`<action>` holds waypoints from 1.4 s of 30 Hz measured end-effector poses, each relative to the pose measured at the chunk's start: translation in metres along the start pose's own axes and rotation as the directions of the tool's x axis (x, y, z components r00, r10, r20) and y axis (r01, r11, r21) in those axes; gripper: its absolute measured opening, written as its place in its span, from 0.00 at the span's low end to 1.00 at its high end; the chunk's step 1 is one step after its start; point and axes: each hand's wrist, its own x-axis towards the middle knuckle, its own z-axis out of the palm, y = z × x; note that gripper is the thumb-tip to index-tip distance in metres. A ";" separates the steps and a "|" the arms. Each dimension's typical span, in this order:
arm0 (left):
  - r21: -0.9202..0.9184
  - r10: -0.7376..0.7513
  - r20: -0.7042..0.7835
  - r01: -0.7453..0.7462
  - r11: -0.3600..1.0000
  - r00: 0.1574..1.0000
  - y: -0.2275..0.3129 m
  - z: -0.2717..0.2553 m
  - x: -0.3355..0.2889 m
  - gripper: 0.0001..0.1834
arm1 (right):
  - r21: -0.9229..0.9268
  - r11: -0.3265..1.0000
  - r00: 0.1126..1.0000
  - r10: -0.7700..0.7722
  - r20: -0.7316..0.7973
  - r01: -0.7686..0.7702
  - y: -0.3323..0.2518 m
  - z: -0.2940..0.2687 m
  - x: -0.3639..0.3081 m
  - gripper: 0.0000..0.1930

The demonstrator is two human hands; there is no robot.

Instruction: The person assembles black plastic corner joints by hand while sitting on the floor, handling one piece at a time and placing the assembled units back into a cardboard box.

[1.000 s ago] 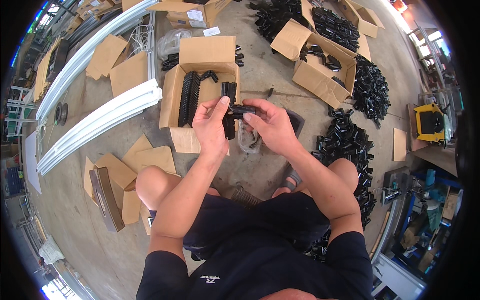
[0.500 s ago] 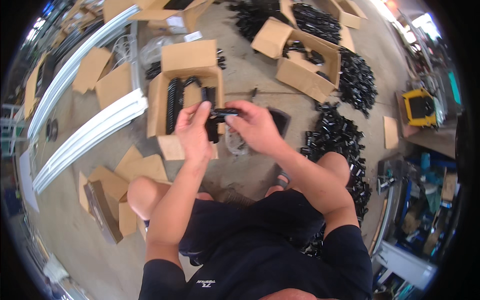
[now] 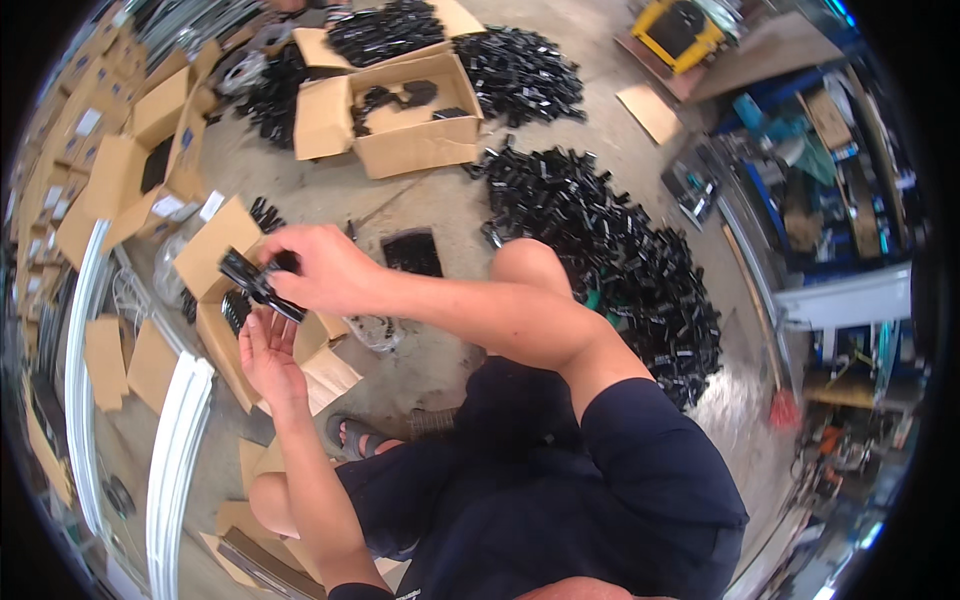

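My right hand [image 3: 328,272] pinches a black, bar-shaped plastic part [image 3: 243,272] over a cardboard box, its fingers curled round the upper side. More than one piece may be in that grip; the overlap hides it. Palm up, my left hand [image 3: 274,362] lies just below, fingers stretched out, with the tips at the part's lower end. Whether they bear any weight is hard to see. Beneath both hands stands the open cardboard box [image 3: 222,352], holding ribbed black pieces [image 3: 236,310] in a row, partly hidden by my hands.
A large heap of loose black parts [image 3: 640,270] spreads over the floor beside my right knee. Farther off stands another open cardboard box [image 3: 420,148], with more heaps around it. A flat black tray-like piece [image 3: 412,254] lies ahead. White metal profiles [image 3: 182,430] lie at the left.
My view has swung to the right, so the box appears farther left. My left hand has gone from gripping the black part to lying open below it; my right hand now holds it tilted.
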 end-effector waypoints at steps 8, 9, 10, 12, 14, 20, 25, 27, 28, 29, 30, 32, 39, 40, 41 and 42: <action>0.129 -0.194 0.214 0.169 0.977 0.957 -0.010 0.013 -0.001 0.15 | -0.280 0.958 0.942 -0.038 -0.335 -0.060 -0.066 -0.153 -0.050 0.16; 0.148 -0.206 0.225 0.176 0.973 0.952 -0.010 0.014 -0.001 0.15 | -0.263 0.954 0.929 0.035 -0.370 -0.141 -0.061 -0.174 -0.067 0.16; 0.166 -0.219 0.236 0.183 0.969 0.947 -0.011 0.014 -0.001 0.15 | -0.255 0.943 0.903 0.091 -0.420 -0.214 -0.053 -0.193 -0.085 0.16; 0.185 -0.234 0.258 0.190 0.964 0.937 -0.017 0.017 -0.002 0.14 | -0.257 0.896 0.825 0.179 -0.536 -0.361 -0.015 -0.238 -0.134 0.16; 0.203 -0.246 0.270 0.195 0.960 0.931 -0.021 0.018 -0.005 0.14 | -0.267 0.826 0.733 0.234 -0.638 -0.497 0.036 -0.278 -0.195 0.16; 0.265 -0.262 0.271 0.190 0.945 0.926 -0.023 0.014 -0.011 0.14 | -0.331 0.382 0.460 0.319 -0.829 -0.863 0.111 -0.343 -0.389 0.18; 0.289 -0.285 0.273 0.204 0.936 0.919 -0.026 0.020 -0.022 0.14 | -0.232 0.089 0.247 0.262 -0.933 -0.969 0.106 -0.380 -0.529 0.17; 0.317 -0.287 0.280 0.194 0.928 0.916 -0.028 0.019 -0.024 0.14 | -0.094 0.005 0.093 0.192 -0.977 -0.996 0.100 -0.389 -0.564 0.17; 0.330 -0.291 0.285 0.192 0.924 0.913 -0.030 0.019 -0.025 0.14 | -0.059 -0.021 0.056 0.115 -0.992 -0.998 0.099 -0.401 -0.582 0.16; 0.341 -0.298 0.290 0.193 0.920 0.909 -0.034 0.020 -0.027 0.15 | -0.018 -0.048 0.016 0.037 -0.999 -0.999 0.101 -0.407 -0.599 0.15; 0.353 -0.303 0.295 0.191 0.916 0.906 -0.038 0.022 -0.028 0.15 | -0.042 0.009 0.042 0.009 -0.999 -0.999 0.098 -0.412 -0.610 0.15; 0.374 -0.313 0.305 0.189 0.908 0.900 -0.042 0.025 -0.032 0.15 | -0.103 0.111 0.105 0.012 -0.994 -0.988 0.108 -0.426 -0.619 0.14; 0.369 -0.230 0.297 0.111 0.923 0.927 -0.017 0.017 -0.031 0.16 | -0.108 0.692 0.395 0.270 -0.878 -0.713 0.115 -0.375 -0.435 0.15; 0.361 -0.211 0.290 0.098 0.928 0.934 -0.011 0.015 -0.030 0.16 | -0.111 0.755 0.468 0.277 -0.839 -0.646 0.108 -0.364 -0.401 0.14; 0.359 -0.191 0.259 0.089 0.929 0.947 -0.003 0.010 -0.028 0.16 | -0.122 0.812 0.529 0.249 -0.811 -0.570 0.093 -0.346 -0.362 0.13; 0.354 -0.172 0.229 0.083 0.932 0.958 0.005 0.005 -0.025 0.17 | -0.156 0.836 0.580 0.219 -0.785 -0.526 0.073 -0.328 -0.320 0.12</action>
